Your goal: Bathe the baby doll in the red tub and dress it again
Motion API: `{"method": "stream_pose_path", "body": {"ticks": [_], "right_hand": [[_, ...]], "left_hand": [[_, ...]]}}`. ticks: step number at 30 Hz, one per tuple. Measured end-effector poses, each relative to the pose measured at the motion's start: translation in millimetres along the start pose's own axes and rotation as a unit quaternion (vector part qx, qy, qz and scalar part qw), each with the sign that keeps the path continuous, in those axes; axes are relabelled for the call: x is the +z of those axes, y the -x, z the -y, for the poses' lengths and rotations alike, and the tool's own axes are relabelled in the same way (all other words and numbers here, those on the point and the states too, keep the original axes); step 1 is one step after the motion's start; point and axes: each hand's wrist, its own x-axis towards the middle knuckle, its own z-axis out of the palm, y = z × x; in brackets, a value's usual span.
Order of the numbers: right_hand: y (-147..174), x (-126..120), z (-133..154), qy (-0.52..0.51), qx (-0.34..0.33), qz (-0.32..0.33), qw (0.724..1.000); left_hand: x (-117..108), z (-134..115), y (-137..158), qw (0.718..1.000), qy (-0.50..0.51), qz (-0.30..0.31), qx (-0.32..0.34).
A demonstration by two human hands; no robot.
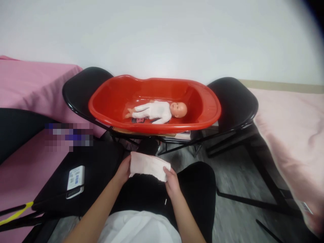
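Observation:
Above my lap I hold a folded pale pink cloth (149, 165) stretched between both hands. My left hand (124, 169) grips its left end, the fingers partly hidden behind it. At the right end my right hand (172, 179) pinches it, thumb on top. Beyond the cloth stands a red baby bathtub (113, 98). A baby doll (160, 110) in white clothing lies on its back in the tub, its head toward the right. Neither hand touches the doll or the tub.
Black chairs (83, 89) stand under and beside the tub. A white device (76, 180) lies on a black seat at my left. Pink cloth covers a surface (37, 81) on the left, and a paler pink cover (291, 125) hangs on the right. A wall rises behind.

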Motion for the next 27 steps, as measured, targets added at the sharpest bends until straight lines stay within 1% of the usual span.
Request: {"method": "stream_pose_path", "body": {"ticks": [3,7,9,12,15,18,21,24,27], "right_hand": [[1.6,0.4,0.8,0.021,-0.031,-0.008,0.999],[3.2,1.3,4.7,0.044,-0.057,-0.012,0.997],[3.1,0.5,6.4,0.076,-0.072,-0.015,0.994],[2.3,-1.2,6.3,0.14,-0.113,-0.026,0.983],[2.9,-0.1,2.9,0.173,-0.139,0.0,0.975],[6.4,3.8,-1.2,0.198,-0.139,0.049,0.969],[10.3,5.8,-2.8,0.213,-0.122,0.075,0.966],[11.7,5.0,-1.7,0.214,-0.114,0.088,0.966],[11.5,5.7,0.5,0.193,-0.118,0.084,0.971]], "left_hand": [[-1.3,5.3,-0.7,1.0,0.016,0.0,0.005],[-3.2,9.8,1.3,0.998,-0.017,0.019,0.06],[-0.7,9.0,4.8,0.996,-0.044,0.018,0.082],[10.4,7.6,15.4,0.99,-0.081,0.014,0.11],[29.1,12.9,29.9,0.98,-0.137,0.024,0.142],[49.4,28.1,40.8,0.967,-0.174,0.086,0.167],[64.7,48.7,44.1,0.965,-0.149,0.148,0.158],[72.9,67.9,43.2,0.966,-0.108,0.19,0.139],[74.8,81.4,41.3,0.963,-0.081,0.22,0.132]]}}
